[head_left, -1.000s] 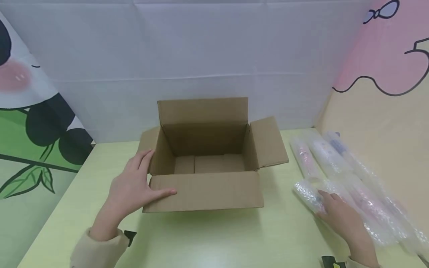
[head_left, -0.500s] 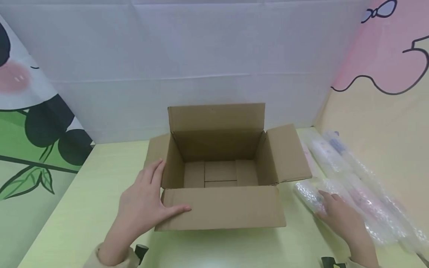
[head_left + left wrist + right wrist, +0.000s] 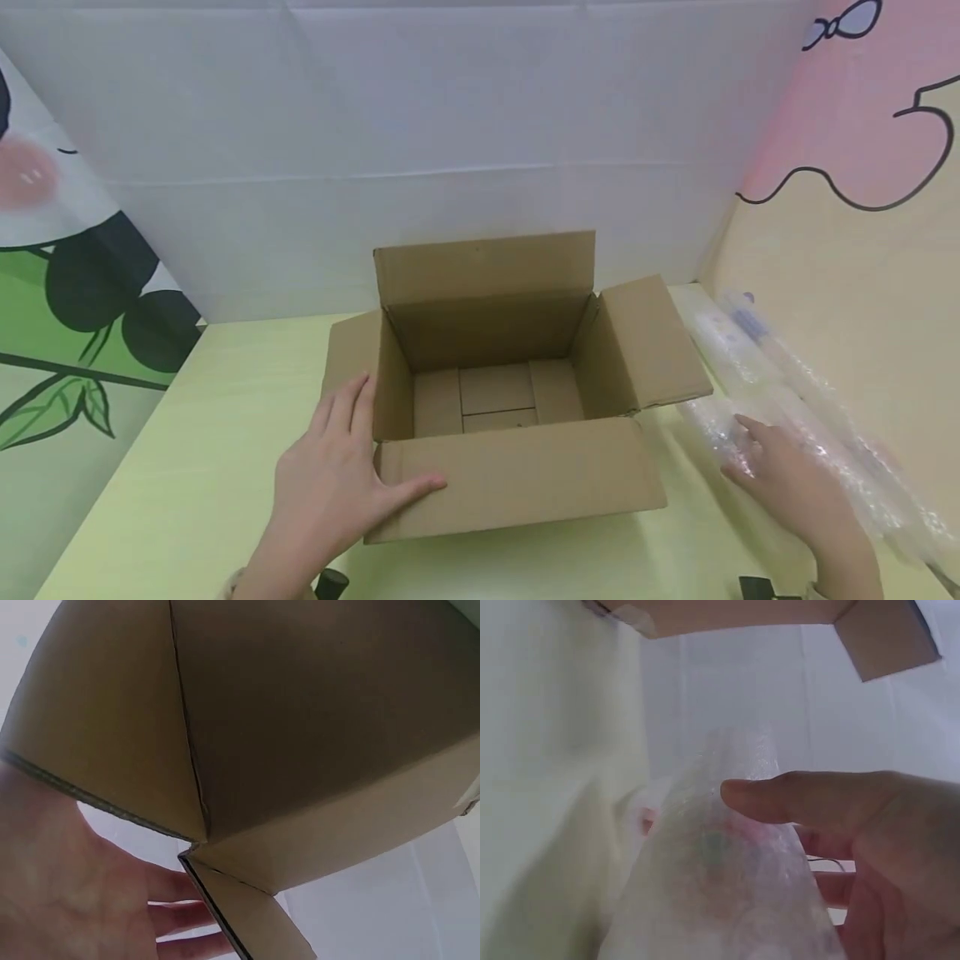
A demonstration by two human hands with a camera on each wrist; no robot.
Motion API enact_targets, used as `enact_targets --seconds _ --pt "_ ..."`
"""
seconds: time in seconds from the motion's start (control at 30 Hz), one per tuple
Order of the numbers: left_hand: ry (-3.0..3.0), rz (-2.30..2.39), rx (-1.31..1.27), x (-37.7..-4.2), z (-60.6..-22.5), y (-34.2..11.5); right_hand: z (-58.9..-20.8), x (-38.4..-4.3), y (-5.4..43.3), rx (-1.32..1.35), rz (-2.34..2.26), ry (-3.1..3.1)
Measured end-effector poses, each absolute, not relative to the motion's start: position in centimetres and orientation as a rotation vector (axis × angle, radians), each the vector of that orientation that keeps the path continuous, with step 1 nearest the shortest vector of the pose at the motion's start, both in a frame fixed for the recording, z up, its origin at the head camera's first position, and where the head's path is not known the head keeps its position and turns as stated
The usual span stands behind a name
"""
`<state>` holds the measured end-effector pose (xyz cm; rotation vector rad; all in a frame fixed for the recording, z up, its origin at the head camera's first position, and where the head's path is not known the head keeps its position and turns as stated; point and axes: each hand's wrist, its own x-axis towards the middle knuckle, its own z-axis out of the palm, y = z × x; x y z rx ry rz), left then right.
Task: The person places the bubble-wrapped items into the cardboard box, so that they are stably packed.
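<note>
Cardboard box stands open-topped on the table, long axis sideways. At its right, a bubble-wrapped package lies diagonally, its markings blurred. The right hand grasps it; the left hand spreads unclenched across two flaps.

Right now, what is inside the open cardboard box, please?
Inside the cardboard box, I see inner walls and bottom panels, with no item on the visible part. The front flap covers the bottom's near edge; that strip cannot be seen.
</note>
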<state>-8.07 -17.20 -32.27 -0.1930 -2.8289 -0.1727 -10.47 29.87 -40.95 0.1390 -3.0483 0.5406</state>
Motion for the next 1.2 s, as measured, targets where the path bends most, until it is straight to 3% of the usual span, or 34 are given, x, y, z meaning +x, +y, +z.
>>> enact_targets --seconds 0.37,0.6,0.83,1.03,1.2 --pt "-2.779 -0.149 -0.2 -8.7 -33.6 -17.7 -33.4 -10.4 31.9 0.012 0.4 -2.911" --pt "-2.695 -0.213 -0.225 -9.3 -34.9 -17.9 -27.1 -11.4 29.2 0.439 0.265 -2.406" --pt "-2.582 -0.28 -0.27 -10.2 -36.4 -18.3 -21.7 -12.5 23.2 0.755 0.185 -2.464" --pt "-2.406 -0.379 -0.344 -10.9 -37.4 -18.3 -20.2 -14.8 17.6 1.158 0.14 -2.368" --pt "-2.347 -0.456 -0.381 -11.3 -37.9 -18.4 -20.4 -16.3 13.5 1.34 0.043 -2.37"
